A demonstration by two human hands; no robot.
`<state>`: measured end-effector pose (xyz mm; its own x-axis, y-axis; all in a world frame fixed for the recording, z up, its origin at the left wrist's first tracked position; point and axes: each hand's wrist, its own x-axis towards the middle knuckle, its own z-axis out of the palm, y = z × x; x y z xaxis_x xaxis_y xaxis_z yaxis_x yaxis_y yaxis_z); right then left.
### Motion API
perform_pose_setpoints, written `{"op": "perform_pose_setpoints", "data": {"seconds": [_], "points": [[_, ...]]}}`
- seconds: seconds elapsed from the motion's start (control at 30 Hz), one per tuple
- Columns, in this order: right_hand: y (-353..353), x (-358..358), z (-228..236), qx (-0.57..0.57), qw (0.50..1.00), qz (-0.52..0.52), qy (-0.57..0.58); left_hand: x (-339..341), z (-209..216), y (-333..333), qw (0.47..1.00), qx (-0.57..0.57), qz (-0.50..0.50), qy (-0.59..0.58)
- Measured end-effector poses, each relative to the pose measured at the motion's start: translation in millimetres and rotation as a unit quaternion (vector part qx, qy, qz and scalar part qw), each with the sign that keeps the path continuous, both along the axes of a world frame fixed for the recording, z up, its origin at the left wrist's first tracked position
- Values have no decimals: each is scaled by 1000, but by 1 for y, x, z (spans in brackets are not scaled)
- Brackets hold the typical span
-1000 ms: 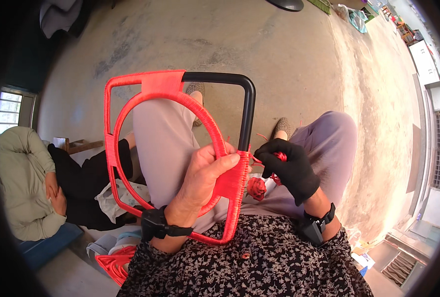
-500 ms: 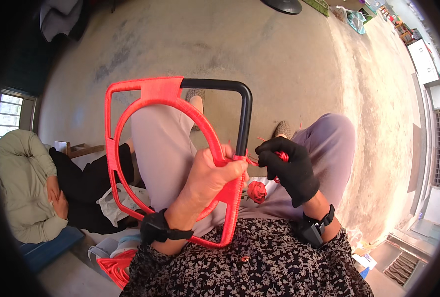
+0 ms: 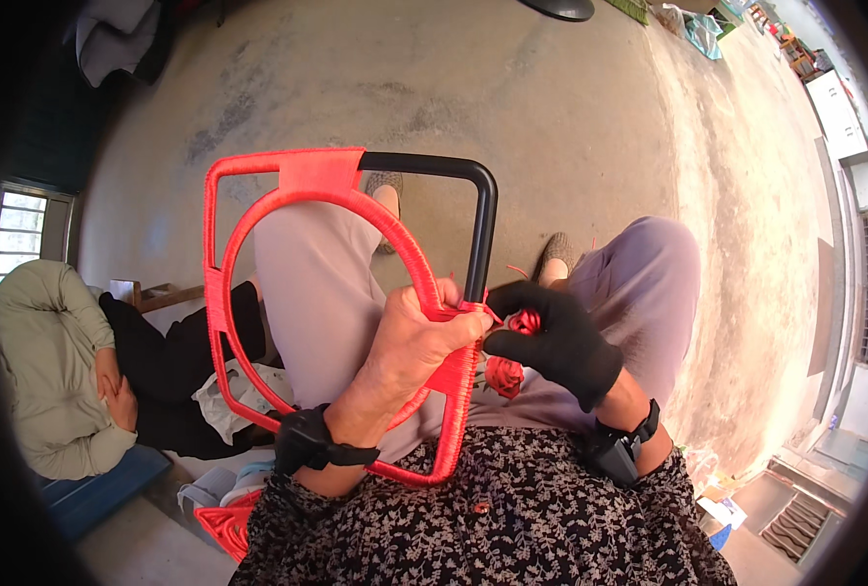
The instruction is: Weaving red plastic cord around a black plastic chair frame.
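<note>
Head view: hands point(image 3: 424, 342) on red-wrapped frame point(image 3: 258, 195).

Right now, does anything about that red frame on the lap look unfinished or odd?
Yes. The frame is wrapped in red cord except along its top right bar and right side, which are bare black. The left hand grips it where the wrapping stops; the gloved right hand pinches the red cord there.

Seated person in a pale green jacket point(image 3: 43, 381), bare concrete floor point(image 3: 551, 107), white cabinet point(image 3: 837, 109)
</note>
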<state>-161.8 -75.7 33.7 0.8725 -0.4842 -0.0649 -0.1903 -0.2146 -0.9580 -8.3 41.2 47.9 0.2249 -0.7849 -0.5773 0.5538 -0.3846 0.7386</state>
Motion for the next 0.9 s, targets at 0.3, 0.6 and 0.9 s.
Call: {"op": "perform_pose_setpoints", "data": {"seconds": [0.3, 0.6, 0.9], "points": [[-5, -8, 15, 337, 928, -155, 34, -1, -1, 6, 993, -39, 8, 108], [8, 0, 9, 241, 963, -103, -60, -5, -4, 8, 991, -48, 1, 122], [3, 0, 15, 197, 977, -75, 17, -7, -16, 25, 980, -79, 122, 139]]}}
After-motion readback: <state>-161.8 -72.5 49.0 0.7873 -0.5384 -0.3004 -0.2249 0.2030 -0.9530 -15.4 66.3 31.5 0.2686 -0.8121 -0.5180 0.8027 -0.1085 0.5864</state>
